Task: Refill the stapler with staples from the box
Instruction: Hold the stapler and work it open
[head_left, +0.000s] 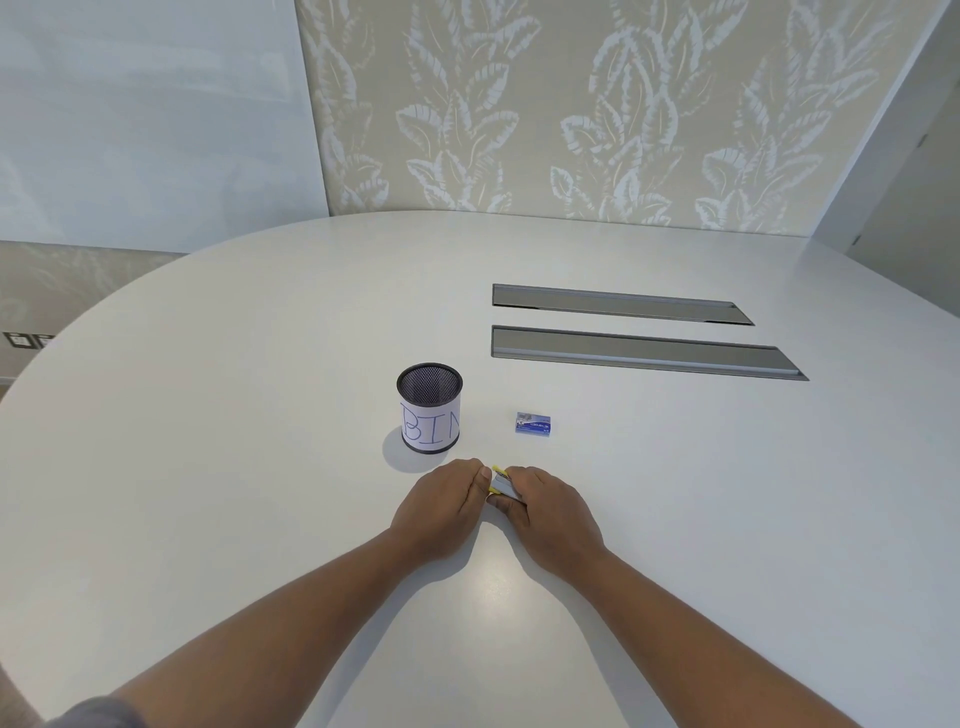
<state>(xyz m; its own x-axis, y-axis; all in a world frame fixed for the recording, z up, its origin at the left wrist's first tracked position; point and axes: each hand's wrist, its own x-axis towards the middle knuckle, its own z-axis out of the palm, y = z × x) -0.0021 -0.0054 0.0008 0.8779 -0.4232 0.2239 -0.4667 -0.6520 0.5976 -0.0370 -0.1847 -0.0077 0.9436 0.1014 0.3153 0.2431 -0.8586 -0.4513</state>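
Observation:
A small yellow and grey stapler (501, 484) sits between my two hands at the middle of the white table (260, 415). My left hand (445, 506) grips its left side and my right hand (550, 512) grips its right side, so most of the stapler is hidden. Whether it is hinged apart I cannot tell. A small blue staple box (533, 423) lies closed on the table just beyond my right hand, apart from both hands.
A black mesh cup (429, 408) with a paper label reading "BIN" stands just beyond my left hand. Two long grey cable hatches (639, 351) are set flush in the table farther back right. A patterned wall stands behind the table.

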